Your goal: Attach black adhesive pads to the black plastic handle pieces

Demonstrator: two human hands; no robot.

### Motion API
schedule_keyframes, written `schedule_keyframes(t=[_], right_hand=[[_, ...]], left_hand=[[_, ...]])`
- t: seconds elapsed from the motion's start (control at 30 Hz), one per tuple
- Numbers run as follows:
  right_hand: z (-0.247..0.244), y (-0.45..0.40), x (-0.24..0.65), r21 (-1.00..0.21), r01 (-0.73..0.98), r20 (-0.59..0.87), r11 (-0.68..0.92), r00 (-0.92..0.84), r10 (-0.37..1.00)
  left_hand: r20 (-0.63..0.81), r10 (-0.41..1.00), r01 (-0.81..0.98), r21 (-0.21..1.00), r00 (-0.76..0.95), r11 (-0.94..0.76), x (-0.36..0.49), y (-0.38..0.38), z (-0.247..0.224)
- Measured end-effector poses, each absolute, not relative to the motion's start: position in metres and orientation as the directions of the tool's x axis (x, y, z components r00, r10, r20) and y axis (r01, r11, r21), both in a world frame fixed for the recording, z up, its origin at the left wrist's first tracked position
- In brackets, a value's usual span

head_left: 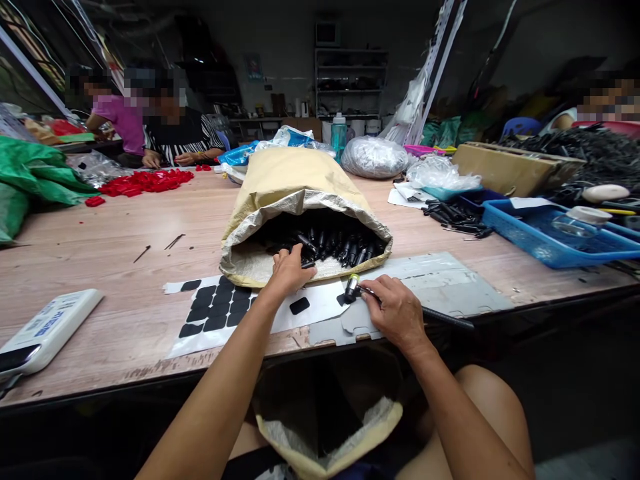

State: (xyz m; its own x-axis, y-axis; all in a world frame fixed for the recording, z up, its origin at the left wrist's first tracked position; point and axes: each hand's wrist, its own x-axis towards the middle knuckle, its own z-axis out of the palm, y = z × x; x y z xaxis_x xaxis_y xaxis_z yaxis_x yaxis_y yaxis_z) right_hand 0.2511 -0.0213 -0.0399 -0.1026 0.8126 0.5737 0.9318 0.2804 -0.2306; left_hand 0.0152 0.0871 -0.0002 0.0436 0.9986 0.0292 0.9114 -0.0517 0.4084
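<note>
My left hand (289, 270) is at the mouth of a tan paper sack (305, 172) lying on its side. Its thumb and fingers close on a small black part (308, 265). Inside the sack lie several black tubular parts (345, 245). My right hand (395, 310), closed, grips a long black rod (447, 319) whose far end sticks out to the right. At the rod's left end is a short black piece with a yellow-green band (352, 287). Below it lies a white sheet (280, 323) with black rounded-square stickers (215, 308); one loose sticker (300, 306) sits between my hands.
A grey board (450, 283) lies at the table's front edge. Another open sack (385, 423) is at my lap. Left are a white device (55, 327) and red pieces (145, 182); right, a blue tray (550, 239) and black parts. Two co-workers sit across the table, another person far right.
</note>
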Motion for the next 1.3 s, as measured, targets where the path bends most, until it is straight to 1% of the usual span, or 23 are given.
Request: schedule_keyframes(t=[0.1, 0.17, 0.23, 0.3, 0.4, 0.47, 0.53, 0.6, 0.67, 0.77, 0.83, 0.87, 0.93, 1.0, 1.1, 1.2, 1.3], right_hand=[[-0.039, -0.022, 0.25, -0.241, 0.931, 0.567, 0.274, -0.094, 0.818], [-0.039, -0.023, 0.25, -0.245, 0.931, 0.566, 0.27, -0.088, 0.82], [-0.039, -0.023, 0.25, -0.243, 0.932, 0.566, 0.267, -0.087, 0.82], [-0.04, -0.022, 0.25, -0.24, 0.933, 0.568, 0.267, -0.088, 0.818], [-0.04, -0.022, 0.25, -0.24, 0.932, 0.573, 0.271, -0.089, 0.814], [-0.04, -0.021, 0.25, -0.242, 0.931, 0.574, 0.272, -0.089, 0.814], [-0.039, -0.022, 0.25, -0.243, 0.932, 0.572, 0.27, -0.087, 0.815], [-0.039, -0.022, 0.25, -0.245, 0.932, 0.571, 0.268, -0.084, 0.816], [-0.039, -0.022, 0.25, -0.247, 0.931, 0.572, 0.268, -0.083, 0.816], [-0.039, -0.023, 0.25, -0.247, 0.931, 0.572, 0.269, -0.084, 0.816], [-0.039, -0.022, 0.25, -0.247, 0.931, 0.573, 0.27, -0.085, 0.815], [-0.039, -0.022, 0.25, -0.247, 0.93, 0.574, 0.271, -0.084, 0.814], [-0.039, -0.022, 0.25, -0.249, 0.93, 0.576, 0.27, -0.082, 0.813], [-0.039, -0.022, 0.25, -0.248, 0.931, 0.574, 0.267, -0.08, 0.815], [-0.039, -0.022, 0.25, -0.248, 0.931, 0.57, 0.267, -0.083, 0.817], [-0.039, -0.022, 0.25, -0.25, 0.931, 0.566, 0.266, -0.082, 0.82], [-0.039, -0.022, 0.25, -0.25, 0.93, 0.562, 0.268, -0.085, 0.822]], left_hand=[[0.007, 0.991, 0.841, 0.527, 0.137, -0.12, -0.012, 0.079, 0.003], [0.036, 0.988, 0.763, 0.63, 0.152, -0.141, -0.028, 0.075, 0.001], [0.08, 0.988, 0.711, 0.687, 0.136, -0.153, -0.037, 0.072, -0.003], [0.127, 0.985, 0.729, 0.663, 0.118, -0.172, -0.039, 0.07, -0.008], [0.18, 0.979, 0.806, 0.562, 0.098, -0.185, -0.035, 0.067, -0.011], [0.196, 0.977, 0.846, 0.506, 0.078, -0.169, -0.033, 0.066, -0.012], [0.203, 0.977, 0.865, 0.475, 0.072, -0.163, -0.034, 0.066, -0.012], [0.206, 0.975, 0.862, 0.477, 0.081, -0.173, -0.037, 0.064, -0.012], [0.215, 0.974, 0.844, 0.506, 0.072, -0.175, -0.039, 0.061, -0.01], [0.258, 0.966, 0.809, 0.569, -0.008, -0.145, -0.037, 0.051, -0.003], [0.274, 0.961, 0.745, 0.651, -0.05, -0.147, -0.031, 0.042, 0.002], [0.27, 0.962, 0.684, 0.71, -0.05, -0.164, -0.027, 0.037, 0.004], [0.252, 0.968, 0.507, 0.834, -0.001, -0.216, -0.016, 0.028, 0.007], [0.229, 0.971, 0.351, 0.906, 0.066, -0.237, -0.004, 0.021, 0.01], [0.153, 0.978, 0.245, 0.952, 0.144, -0.185, 0.014, 0.015, 0.01], [0.121, 0.97, 0.18, 0.97, 0.209, -0.16, 0.024, 0.012, 0.005], [0.125, 0.96, 0.266, 0.944, 0.251, -0.193, 0.023, 0.01, -0.003]])
